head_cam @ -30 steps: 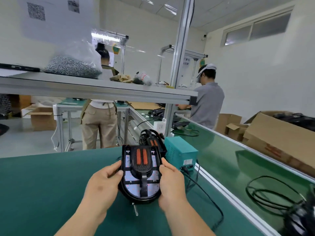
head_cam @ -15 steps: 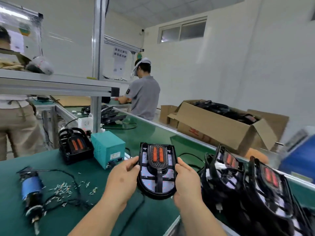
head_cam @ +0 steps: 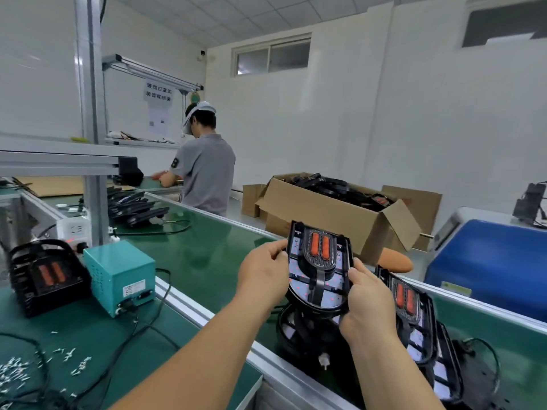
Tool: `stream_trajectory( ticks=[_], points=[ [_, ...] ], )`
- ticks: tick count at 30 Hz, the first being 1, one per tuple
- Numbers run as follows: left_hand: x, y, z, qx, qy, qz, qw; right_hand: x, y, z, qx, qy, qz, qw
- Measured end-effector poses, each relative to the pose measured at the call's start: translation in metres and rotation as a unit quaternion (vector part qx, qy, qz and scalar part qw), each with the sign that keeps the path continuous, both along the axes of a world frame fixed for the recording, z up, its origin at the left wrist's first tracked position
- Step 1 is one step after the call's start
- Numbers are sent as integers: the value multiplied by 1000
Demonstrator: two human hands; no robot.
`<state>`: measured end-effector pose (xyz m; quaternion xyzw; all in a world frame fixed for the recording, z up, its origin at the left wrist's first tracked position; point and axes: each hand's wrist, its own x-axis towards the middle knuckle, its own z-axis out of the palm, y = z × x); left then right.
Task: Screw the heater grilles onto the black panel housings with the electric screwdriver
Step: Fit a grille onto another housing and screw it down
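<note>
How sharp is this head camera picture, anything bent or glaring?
Head view: soft, even light, no harsh glare; the wide-angle lens slants the upright aluminium post; the black heater panel with orange bars, gripped by left hand and right hand, looks sharp; small silver screws lower left blur.

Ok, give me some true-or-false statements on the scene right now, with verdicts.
1. The left hand and right hand grip the same panel by its side edges. True.
2. The panel is held over the loose screws. False: it is over other panels on the belt to the right.
3. The teal box stands beside a black heater unit. True.
4. The cardboard box is empty. False: black parts fill it.
</note>
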<state>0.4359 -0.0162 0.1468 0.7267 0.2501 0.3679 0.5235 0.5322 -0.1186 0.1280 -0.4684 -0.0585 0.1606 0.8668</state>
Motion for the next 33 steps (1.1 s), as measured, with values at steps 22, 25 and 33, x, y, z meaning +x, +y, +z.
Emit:
stream_trajectory(
  ticks=[22,25,33],
  points=[
    [65,-11,-3,159,97,50,981,49,-17,-5,-128,-92,-16,987],
    [79,-12,-11,152,109,40,982,52,-20,-12,-220,-167,-43,960],
    [101,-15,-10,236,161,37,958,74,-22,-16,-592,-341,-121,720]
  ],
)
